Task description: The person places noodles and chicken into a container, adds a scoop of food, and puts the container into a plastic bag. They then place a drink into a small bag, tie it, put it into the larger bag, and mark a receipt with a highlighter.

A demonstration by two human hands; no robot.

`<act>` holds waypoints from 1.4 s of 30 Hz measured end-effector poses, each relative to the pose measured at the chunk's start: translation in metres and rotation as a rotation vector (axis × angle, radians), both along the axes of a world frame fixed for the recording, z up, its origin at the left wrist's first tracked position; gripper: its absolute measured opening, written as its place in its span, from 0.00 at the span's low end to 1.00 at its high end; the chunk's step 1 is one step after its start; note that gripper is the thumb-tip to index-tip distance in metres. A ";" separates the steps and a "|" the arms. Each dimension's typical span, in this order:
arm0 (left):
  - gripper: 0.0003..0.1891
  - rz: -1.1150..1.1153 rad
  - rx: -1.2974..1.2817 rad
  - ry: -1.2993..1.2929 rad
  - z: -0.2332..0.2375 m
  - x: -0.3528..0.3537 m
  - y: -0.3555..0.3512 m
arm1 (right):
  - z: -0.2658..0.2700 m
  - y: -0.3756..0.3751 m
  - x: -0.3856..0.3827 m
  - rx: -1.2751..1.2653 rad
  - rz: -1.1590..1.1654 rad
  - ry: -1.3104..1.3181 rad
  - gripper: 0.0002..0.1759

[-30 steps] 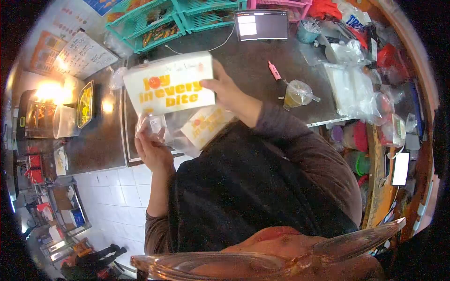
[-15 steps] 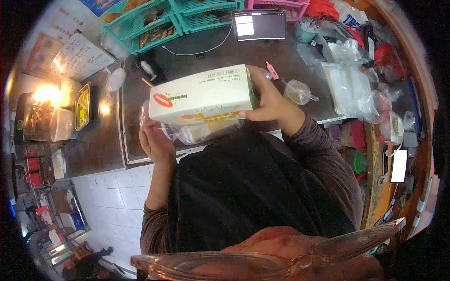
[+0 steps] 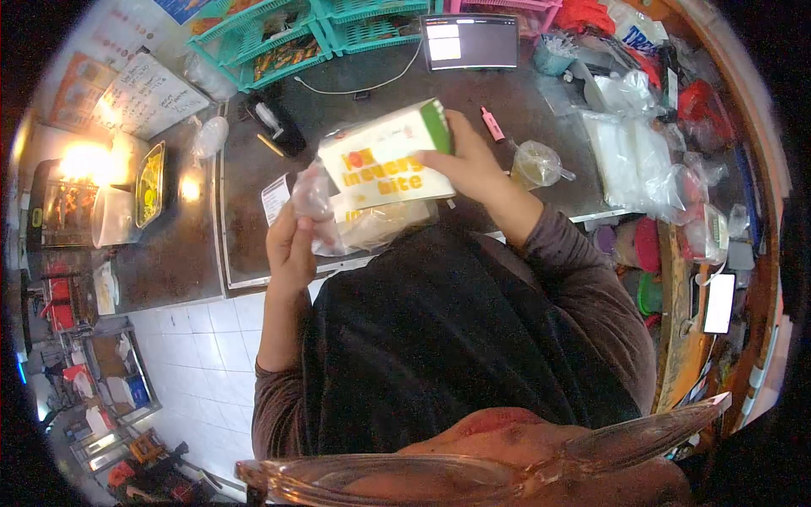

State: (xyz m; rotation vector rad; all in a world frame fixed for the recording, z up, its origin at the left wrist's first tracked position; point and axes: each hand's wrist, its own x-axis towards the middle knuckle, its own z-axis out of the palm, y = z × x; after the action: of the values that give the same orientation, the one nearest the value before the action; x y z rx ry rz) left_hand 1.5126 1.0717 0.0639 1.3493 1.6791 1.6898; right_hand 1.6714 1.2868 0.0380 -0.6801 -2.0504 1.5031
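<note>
My right hand (image 3: 470, 169) grips the right end of a white food box (image 3: 372, 139) with yellow lettering and a green end. The box is tilted, and its left end is at the mouth of a clear plastic bag (image 3: 314, 196). My left hand (image 3: 291, 252) pinches the bag's edge at the box's lower left. Below the held box, a second pale box (image 3: 414, 213) shows through the plastic, close against my dark clothing. How far the held box sits inside the bag is hard to make out.
A printed slip (image 3: 274, 199) lies left of the bag. A pink marker (image 3: 492, 125) and a small tied bag (image 3: 536, 164) lie to the right. Stacked plastic bags (image 3: 629, 160) cover the right side. Teal baskets (image 3: 283, 59) and a tablet (image 3: 470, 42) stand at the back.
The white box has turned so its lettered side faces up, and its left end has moved right, to the bag's mouth. My left hand has shifted slightly right, uncovering the slip.
</note>
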 end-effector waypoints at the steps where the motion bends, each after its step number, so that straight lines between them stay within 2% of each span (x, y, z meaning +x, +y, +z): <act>1: 0.18 -0.009 -0.019 0.003 0.006 0.006 0.006 | -0.002 -0.004 -0.007 -0.029 0.006 -0.046 0.37; 3: 0.16 -0.034 -0.010 0.211 -0.009 -0.006 0.020 | -0.015 -0.012 -0.023 -0.125 0.043 -0.052 0.36; 4: 0.15 -0.083 -0.085 0.129 -0.024 -0.015 0.025 | -0.021 -0.017 -0.028 -0.209 0.074 -0.077 0.36; 5: 0.18 -0.125 -0.163 0.048 -0.033 -0.021 0.031 | -0.025 -0.022 -0.032 -0.291 0.106 -0.101 0.36; 8: 0.33 -0.023 -0.223 0.642 -0.040 -0.019 0.053 | -0.058 -0.024 -0.040 -0.469 0.136 -0.105 0.37; 9: 0.49 -0.078 -0.169 0.790 -0.049 -0.019 0.059 | -0.061 -0.024 -0.038 -0.548 0.125 -0.091 0.37; 10: 0.51 -0.090 -0.253 0.804 -0.048 -0.013 0.062 | -0.065 -0.025 -0.036 -0.629 0.115 -0.080 0.38; 11: 0.53 -0.101 -0.338 0.814 -0.047 -0.003 0.063 | -0.073 -0.026 -0.033 -0.561 0.140 -0.116 0.36; 14: 0.57 -0.108 -0.478 0.897 -0.059 0.006 0.067 | -0.099 -0.013 -0.036 -0.328 0.433 -0.249 0.35; 15: 0.57 -0.131 -0.514 0.883 -0.061 0.005 0.067 | -0.103 -0.010 -0.026 -0.124 0.299 -0.312 0.32; 18: 0.56 -0.164 -0.533 0.936 -0.062 0.009 0.068 | -0.140 -0.005 -0.009 0.583 -0.171 -0.253 0.26; 19: 0.56 -0.169 -0.525 0.967 -0.062 0.011 0.067 | -0.144 -0.008 -0.007 0.602 -0.214 -0.389 0.19; 22: 0.55 -0.204 -0.543 0.957 -0.062 0.013 0.067 | -0.146 0.020 -0.001 0.188 0.050 -0.346 0.15; 23: 0.54 -0.176 -0.524 0.982 -0.063 0.013 0.066 | -0.141 0.026 -0.002 0.099 -0.037 -0.226 0.12; 24: 0.52 -0.148 -0.504 1.008 -0.064 0.014 0.065 | -0.136 0.035 -0.006 -0.347 -0.100 -0.142 0.10; 26: 0.50 -0.110 -0.502 1.026 -0.067 0.015 0.064 | -0.072 0.023 -0.010 -0.803 -0.198 0.257 0.08; 29: 0.46 -0.078 -0.532 1.004 -0.076 0.015 0.065 | -0.031 0.018 -0.008 -0.939 -0.067 0.235 0.07; 32: 0.42 -0.015 -0.516 1.003 -0.092 0.013 0.070 | -0.003 0.013 -0.002 -1.088 0.427 0.284 0.11; 34: 0.40 0.044 -0.492 1.035 -0.096 0.014 0.071 | 0.026 0.000 -0.001 -1.017 0.463 0.312 0.15; 37: 0.37 -0.003 -0.506 0.850 -0.079 0.014 0.069 | 0.056 -0.009 -0.003 -0.964 0.375 0.334 0.20; 38: 0.38 -0.128 -0.390 0.456 -0.068 0.015 0.066 | 0.059 -0.011 -0.005 -0.955 0.324 0.336 0.21; 40: 0.38 -0.348 -0.133 -0.332 -0.043 0.017 0.058 | 0.055 0.004 -0.009 -0.960 0.370 0.369 0.23; 42: 0.42 -0.422 0.016 -0.560 -0.026 -0.003 0.048 | 0.063 0.004 -0.012 -0.945 0.349 0.389 0.24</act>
State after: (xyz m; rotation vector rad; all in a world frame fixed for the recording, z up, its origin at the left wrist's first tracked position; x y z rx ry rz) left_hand 1.5091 1.1198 0.0379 1.0113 0.9901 1.6230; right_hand 1.6594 1.2908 0.1011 -0.2880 -1.1277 2.5880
